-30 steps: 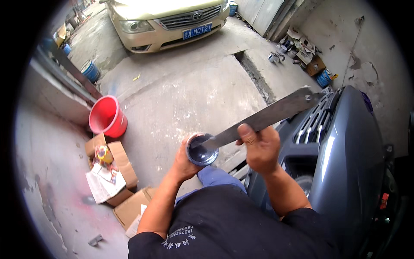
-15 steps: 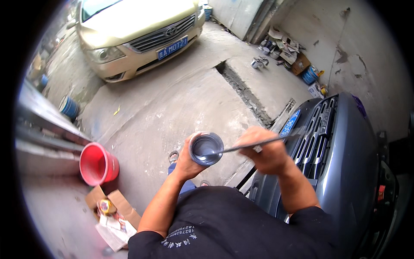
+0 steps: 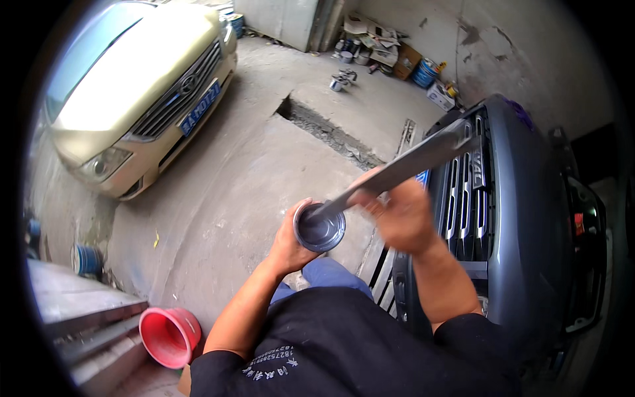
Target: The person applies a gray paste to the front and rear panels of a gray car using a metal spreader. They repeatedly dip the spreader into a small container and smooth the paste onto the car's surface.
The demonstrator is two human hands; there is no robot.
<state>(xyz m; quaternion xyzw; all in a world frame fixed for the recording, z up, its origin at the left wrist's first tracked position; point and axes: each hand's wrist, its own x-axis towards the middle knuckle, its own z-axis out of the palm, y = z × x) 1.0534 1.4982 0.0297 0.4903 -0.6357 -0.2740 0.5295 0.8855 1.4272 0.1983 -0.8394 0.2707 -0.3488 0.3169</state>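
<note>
My left hand is wrapped round a clear cup, held up in front of my body with its mouth facing me. Dark grey-blue paint lies inside it. In my right hand, slightly blurred, is a long flat grey stirring stick. Its lower end reaches into the cup, while the wide upper end slants up to the right, over the grille of a dark blue-grey car front. The fingers of the right hand are closed round the stick, partly hidden behind it.
A dark car front stands close on my right. At the far left is a gold car. A red bucket sits low left. A trench cuts the concrete floor; a spray gun and paint cans line the back wall.
The view has turned, so the gold car sits lower and farther left. The stick has rotated from nearly edge-on to showing its flat side, at a steeper slant. Both hands keep their hold.
</note>
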